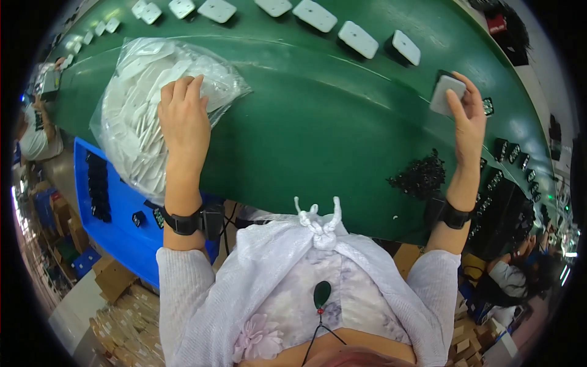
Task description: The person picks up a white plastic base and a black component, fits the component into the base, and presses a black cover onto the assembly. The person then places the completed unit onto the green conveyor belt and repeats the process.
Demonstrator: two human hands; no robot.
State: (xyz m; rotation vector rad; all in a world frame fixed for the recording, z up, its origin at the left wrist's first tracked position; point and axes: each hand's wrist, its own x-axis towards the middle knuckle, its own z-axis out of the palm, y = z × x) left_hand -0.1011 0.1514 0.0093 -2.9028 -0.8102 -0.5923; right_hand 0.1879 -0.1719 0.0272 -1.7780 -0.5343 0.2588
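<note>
My left hand (185, 116) rests over a clear plastic bag (229, 76) full of flat white plastic plates (143, 125). Its fingers curl down at the bag's right side, and whatever lies under the fingertips is hidden. Off to the right, my right hand (469, 110) holds a small box-shaped device (445, 96) with a pale flat face and a dark body. The thumb presses on the pale face while the fingers wrap behind it. Just beyond these fingers lies a small black part with a green board (487, 106).
A curved row of white-topped boxes (358, 40) runs along the far side of the green table (306, 140). A heap of small black pieces (422, 174) lies near my right forearm. Several black parts (513, 153) stand at the right. A blue tray (116, 238) holds black parts at the left.
</note>
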